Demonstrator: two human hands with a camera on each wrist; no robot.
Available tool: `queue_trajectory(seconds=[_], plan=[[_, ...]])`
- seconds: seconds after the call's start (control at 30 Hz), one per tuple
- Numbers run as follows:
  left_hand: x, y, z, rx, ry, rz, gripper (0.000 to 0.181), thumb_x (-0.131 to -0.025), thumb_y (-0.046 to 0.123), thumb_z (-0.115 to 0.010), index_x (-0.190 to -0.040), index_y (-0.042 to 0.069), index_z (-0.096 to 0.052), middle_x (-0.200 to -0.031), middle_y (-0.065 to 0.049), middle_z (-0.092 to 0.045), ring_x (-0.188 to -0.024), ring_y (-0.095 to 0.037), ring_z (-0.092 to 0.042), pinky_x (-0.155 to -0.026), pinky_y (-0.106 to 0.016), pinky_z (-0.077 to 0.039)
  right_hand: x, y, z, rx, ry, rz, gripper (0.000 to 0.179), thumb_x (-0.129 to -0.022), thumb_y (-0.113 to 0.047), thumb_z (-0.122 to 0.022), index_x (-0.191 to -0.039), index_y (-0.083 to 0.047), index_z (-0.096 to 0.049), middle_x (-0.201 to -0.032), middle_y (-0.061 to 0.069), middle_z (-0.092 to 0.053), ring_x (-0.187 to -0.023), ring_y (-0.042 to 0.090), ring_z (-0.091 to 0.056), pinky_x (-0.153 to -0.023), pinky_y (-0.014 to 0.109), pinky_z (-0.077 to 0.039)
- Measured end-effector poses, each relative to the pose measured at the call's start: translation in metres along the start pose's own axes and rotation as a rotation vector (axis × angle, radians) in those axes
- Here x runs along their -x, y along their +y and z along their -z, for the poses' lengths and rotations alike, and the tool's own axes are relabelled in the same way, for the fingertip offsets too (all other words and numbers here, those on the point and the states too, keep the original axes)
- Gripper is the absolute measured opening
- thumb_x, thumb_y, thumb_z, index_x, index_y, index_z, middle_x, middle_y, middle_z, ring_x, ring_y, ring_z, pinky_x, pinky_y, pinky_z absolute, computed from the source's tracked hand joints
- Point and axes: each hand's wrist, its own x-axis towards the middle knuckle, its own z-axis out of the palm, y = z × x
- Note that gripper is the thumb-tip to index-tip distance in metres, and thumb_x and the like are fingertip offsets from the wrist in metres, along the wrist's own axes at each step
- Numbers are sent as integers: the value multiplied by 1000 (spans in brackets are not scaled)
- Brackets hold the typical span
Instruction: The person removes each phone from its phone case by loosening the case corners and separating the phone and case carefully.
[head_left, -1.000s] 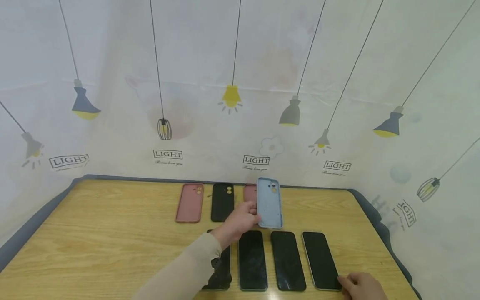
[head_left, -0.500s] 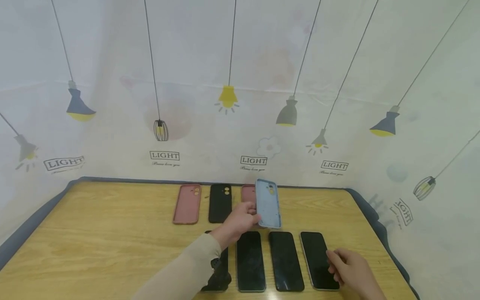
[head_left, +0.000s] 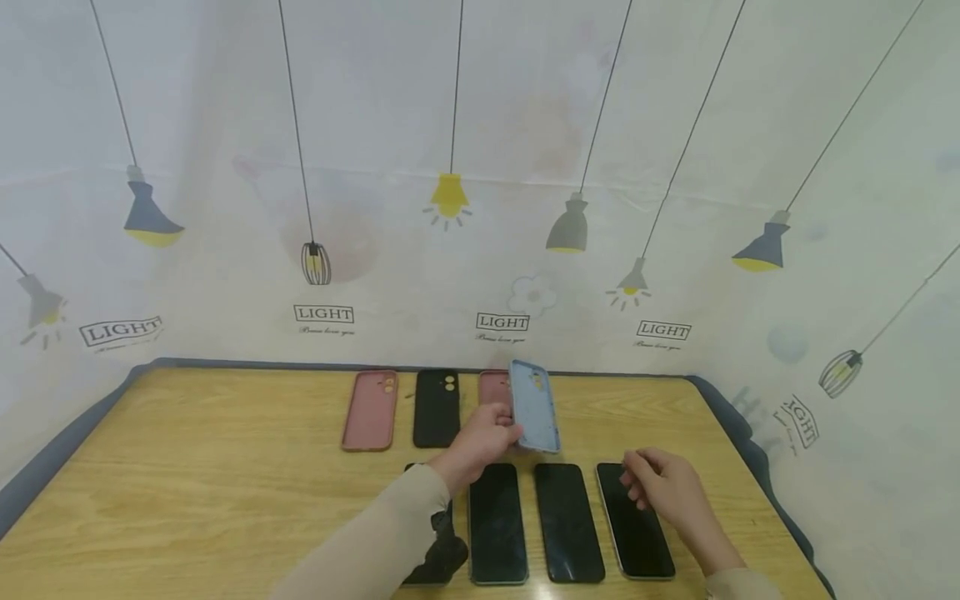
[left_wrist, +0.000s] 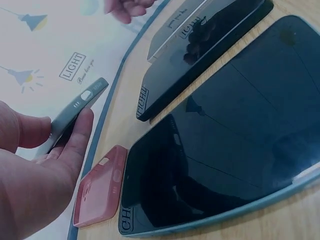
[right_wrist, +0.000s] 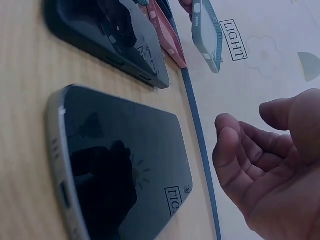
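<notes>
My left hand (head_left: 483, 437) pinches a light blue phone case (head_left: 536, 408) by its lower left side, tilted up off the table. In the left wrist view the thumb and fingers grip the edge of this case (left_wrist: 75, 110). Partly behind it lies a pink phone case (head_left: 493, 387). Above the rightmost phone (head_left: 637, 533) hovers my right hand (head_left: 663, 487), its fingers loosely bent. Nothing lies between its thumb and fingers in the right wrist view, where the hand (right_wrist: 275, 165) is beside that phone (right_wrist: 125, 155).
A black phone (head_left: 570, 525) and another dark phone (head_left: 498, 525) lie in the front row. One more phone (head_left: 431, 558) is partly hidden by the left sleeve. At the back are a pink case (head_left: 369, 412) and a black case (head_left: 437, 410), near the patterned curtain (head_left: 405, 292).
My right hand has risen from the rightmost phone's lower corner, moving forward and left over its screen. The blue case, held in my left hand, has tilted slightly.
</notes>
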Motion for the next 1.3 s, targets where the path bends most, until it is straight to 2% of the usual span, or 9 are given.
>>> queue_trajectory(seconds=[0.1,0.37,0.67,0.77,1.0,1.13,1.2,1.3], plan=[[-2,0,-2,5,10,-7,30,-104,2,-55,-132,-10,-56,-123,-23,-69,-106,-25,-67,-89,-41,-59,-7,-2,-2,1,1,29,30,-109,-18,-54,-113,9,-68,-86,10,-70,-68,18,-63,-58,28,-56],[-12,-6,-10,18,41,-49,26,-102,-1,-55,-125,-15,-57,-114,-27,-71,-97,-27,-69,-80,-38,-61,-24,-5,-5,-17,30,26,31,-109,-17,-52,-116,10,-66,-90,12,-71,-72,19,-65,-62,26,-57],[-19,-7,-24,49,58,-49,31,-102,-3,-57,-127,-21,-54,-112,-33,-69,-102,-39,-71,-81,-41,-62,-35,-5,-8,11,29,13,33,-109,-19,-52,-118,10,-65,-91,12,-72,-72,17,-64,-63,24,-57],[-24,-8,-29,47,66,-54,33,-102,-2,-58,-128,-21,-54,-112,-33,-70,-101,-39,-72,-79,-40,-63,-37,-8,-9,1,29,8,33,-108,-18,-51,-118,10,-66,-90,12,-72,-71,17,-65,-63,24,-57],[-28,-5,-38,-22,106,-17,31,-102,5,-63,-126,-15,-62,-103,-22,-75,-90,-28,-76,-76,-36,-63,-41,-14,-12,-1,23,13,33,-108,-18,-53,-116,11,-65,-91,13,-72,-70,15,-64,-63,26,-57],[-30,-2,-44,-35,110,-4,30,-100,4,-65,-124,-15,-64,-100,-20,-75,-88,-27,-76,-75,-36,-63,-43,-16,-13,-1,19,2,34,-109,-19,-53,-117,11,-65,-91,13,-72,-70,14,-64,-63,27,-58],[-31,0,-45,-87,116,13,34,-97,4,-70,-126,-13,-63,-100,-17,-75,-88,-24,-75,-77,-37,-62,-44,-16,-14,2,15,2,34,-109,-19,-52,-117,12,-65,-91,13,-72,-70,14,-64,-63,27,-58],[-33,2,-47,-233,134,42,51,-88,4,-80,-133,-9,-59,-111,-16,-73,-94,-22,-70,-85,-38,-59,-44,-17,-14,-1,12,5,34,-109,-19,-52,-117,12,-65,-91,13,-72,-70,15,-64,-63,27,-58]])
